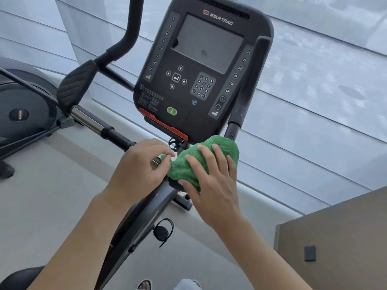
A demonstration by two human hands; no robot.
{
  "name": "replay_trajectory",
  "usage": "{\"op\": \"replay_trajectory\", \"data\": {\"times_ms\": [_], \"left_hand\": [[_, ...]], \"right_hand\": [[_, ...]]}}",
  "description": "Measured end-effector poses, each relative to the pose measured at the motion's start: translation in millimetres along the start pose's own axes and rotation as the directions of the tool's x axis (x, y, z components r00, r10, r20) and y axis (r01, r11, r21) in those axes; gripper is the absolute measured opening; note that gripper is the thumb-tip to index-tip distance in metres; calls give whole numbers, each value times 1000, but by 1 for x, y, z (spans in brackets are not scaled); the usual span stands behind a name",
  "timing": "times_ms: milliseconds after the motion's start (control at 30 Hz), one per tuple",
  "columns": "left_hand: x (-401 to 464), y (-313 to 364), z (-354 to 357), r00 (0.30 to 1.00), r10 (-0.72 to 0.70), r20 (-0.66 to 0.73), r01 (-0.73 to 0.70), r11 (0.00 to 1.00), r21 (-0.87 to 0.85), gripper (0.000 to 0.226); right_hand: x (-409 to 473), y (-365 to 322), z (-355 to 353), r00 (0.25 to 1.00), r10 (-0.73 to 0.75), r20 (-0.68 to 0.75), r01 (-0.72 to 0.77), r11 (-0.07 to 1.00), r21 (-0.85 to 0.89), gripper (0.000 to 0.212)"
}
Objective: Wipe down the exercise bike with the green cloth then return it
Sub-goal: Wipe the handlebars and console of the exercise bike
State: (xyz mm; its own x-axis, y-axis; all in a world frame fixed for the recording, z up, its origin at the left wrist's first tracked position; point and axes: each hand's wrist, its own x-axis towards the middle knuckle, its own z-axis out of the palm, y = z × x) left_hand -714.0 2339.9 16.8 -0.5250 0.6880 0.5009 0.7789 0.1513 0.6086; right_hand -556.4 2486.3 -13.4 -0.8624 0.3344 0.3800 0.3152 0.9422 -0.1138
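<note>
Below the console, a matte black exercise bike (206, 65) rises toward 12 o'clock; a bunched, nubby green cloth (189, 164) drapes its stem, long axis running 8 to 2 o'clock. The right hand (213, 181) presses it with spread fingers; the left hand (142, 168) pinches its 9 o'clock end.

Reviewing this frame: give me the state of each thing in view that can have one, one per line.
green cloth: bunched, draped over the bike frame below the console.
right hand: fingers spread flat, pressing on the cloth.
left hand: fingertips pinching the cloth's left end.
console screen: dark, nothing displayed.
left handlebar: bare, untouched by hand or cloth.
</note>
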Motion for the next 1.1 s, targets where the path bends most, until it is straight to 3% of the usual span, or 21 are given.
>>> {"op": "replay_trajectory", "data": {"times_ms": [100, 233, 367, 467, 567, 633, 800, 1100], "left_hand": [[12, -6, 4, 998, 16, 65, -19, 999, 48, 16], [23, -29, 12, 993, 31, 114, -40, 996, 76, 14], [15, -45, 28, 998, -53, 27, 49, 987, 150, 26], [16, -52, 29, 996, -79, -33, 79, 997, 20, 36], [28, -64, 25, 996, -86, 24, 84, 993, 84, 42], [33, -67, 28, 995, -94, 44, 88, 989, 123, 49], [24, -65, 39, 997, 80, -19, -75, 974, 215, 42], [21, -71, 39, 987, 142, -71, -121, 961, 248, 44]], "right_hand": [[19, 24, 1, 983, -125, -136, 126, 992, -6, 33], [46, 52, -3, 972, -172, -161, 186, 979, 78, 22], [49, 46, -1, 985, -48, -165, 69, 990, 122, 21], [41, 30, -6, 983, 86, -164, -57, 983, 173, 31], [25, 16, -10, 960, 228, -163, -199, 964, 175, 46], [19, 8, -10, 939, 305, -162, -275, 944, 183, 46], [23, -15, -4, 935, 313, -169, -315, 949, 18, 46], [10, -38, -6, 947, 267, -177, -281, 958, -59, 25]]}}
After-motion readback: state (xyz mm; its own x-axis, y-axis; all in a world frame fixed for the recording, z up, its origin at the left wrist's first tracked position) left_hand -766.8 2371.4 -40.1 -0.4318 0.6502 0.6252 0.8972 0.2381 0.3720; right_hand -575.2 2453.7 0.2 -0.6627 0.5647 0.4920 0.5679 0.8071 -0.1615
